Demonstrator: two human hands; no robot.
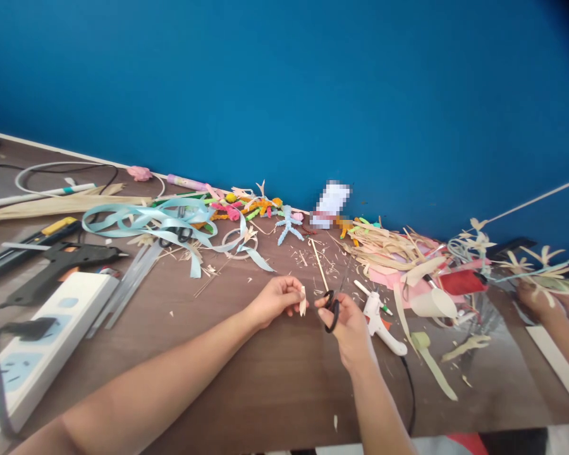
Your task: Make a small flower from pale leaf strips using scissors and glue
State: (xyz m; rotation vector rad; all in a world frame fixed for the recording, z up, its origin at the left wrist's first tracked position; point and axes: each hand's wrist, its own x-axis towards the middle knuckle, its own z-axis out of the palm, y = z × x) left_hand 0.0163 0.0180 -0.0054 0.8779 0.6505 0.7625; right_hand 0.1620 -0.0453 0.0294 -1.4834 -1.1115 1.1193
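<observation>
The left hand (277, 298) pinches one pale strip (303, 302) in a narrow grip, long axis upright; the strip stands just left of the one pair of scissors (332, 311), not touching; the right hand (349, 327) has its grip closed through their black handles; one white glue gun (379, 319) lies just right of the scissors on the worktop (265, 379); one black glue gun (64, 262) lies well to their left.

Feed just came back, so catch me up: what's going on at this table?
The left hand pinches a small pale strip above the brown table. The right hand holds black scissors beside it. A white glue gun lies just right of that hand. Another person's hand rests among pale strips at far right.
</observation>
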